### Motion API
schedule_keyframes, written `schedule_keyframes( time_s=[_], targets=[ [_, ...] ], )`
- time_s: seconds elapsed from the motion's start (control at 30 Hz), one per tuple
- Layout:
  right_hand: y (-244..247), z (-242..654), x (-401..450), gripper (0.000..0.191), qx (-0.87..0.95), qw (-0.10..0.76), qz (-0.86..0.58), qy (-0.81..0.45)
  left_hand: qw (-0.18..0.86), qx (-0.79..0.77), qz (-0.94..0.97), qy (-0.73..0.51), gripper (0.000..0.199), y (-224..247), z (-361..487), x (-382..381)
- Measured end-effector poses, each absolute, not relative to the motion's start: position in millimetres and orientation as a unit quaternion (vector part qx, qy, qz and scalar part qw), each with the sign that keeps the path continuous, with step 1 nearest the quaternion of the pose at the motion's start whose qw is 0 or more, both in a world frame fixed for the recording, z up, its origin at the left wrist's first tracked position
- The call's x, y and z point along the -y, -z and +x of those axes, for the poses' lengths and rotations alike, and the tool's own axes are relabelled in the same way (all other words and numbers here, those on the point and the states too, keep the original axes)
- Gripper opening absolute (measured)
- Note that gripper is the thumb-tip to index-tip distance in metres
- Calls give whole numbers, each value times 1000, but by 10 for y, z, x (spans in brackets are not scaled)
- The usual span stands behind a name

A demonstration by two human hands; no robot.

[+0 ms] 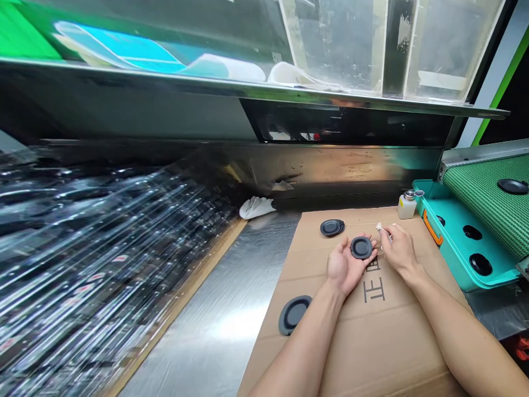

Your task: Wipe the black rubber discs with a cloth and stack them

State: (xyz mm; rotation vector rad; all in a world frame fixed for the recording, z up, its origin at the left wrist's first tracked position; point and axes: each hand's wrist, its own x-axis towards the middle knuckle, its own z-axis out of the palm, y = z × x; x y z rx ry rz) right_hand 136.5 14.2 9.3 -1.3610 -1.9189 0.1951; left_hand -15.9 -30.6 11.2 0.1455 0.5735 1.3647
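Note:
On the palm and fingers of my left hand (342, 269) rests a dark round, shallow disc-shaped part (361, 248) with a raised rim. To its right, my right hand (400, 249) pinches a small white wad, perhaps tissue or cloth (379, 226), a short way from the disc. Both hands are above a flat sheet of brown cardboard (397, 336) with printed characters. Similar dark round parts (330, 227) lie overlapping just beyond my left hand. More grey-black round parts (294, 313) lie beside my left forearm, which partly covers them.
A teal bin (457, 264) with several black parts stands at the right, under a green conveyor belt (491, 187) carrying another black disc (512, 186). Near the bin is a small white bottle (407, 205). Plastic-wrapped stacks (103, 264) fill the left; a white glove-like item (257, 208) lies behind.

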Motion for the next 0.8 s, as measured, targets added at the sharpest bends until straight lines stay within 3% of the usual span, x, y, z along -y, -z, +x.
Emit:
schedule_keyframes(
  time_s=[0.2, 0.4, 0.8],
  targets=[
    [-166, 1397, -151, 25, 724, 430, -531, -97, 682, -322, 163, -636, 26, -79, -83, 353],
    [-236, 1454, -165, 28, 717, 432, -539, -95, 422, -427, 368, -710, 71, -140, 15, 490],
    [-277, 1602, -240, 32, 710, 386, -589, -34, 300, -448, 481, -691, 78, -184, -12, 573]
  ],
)
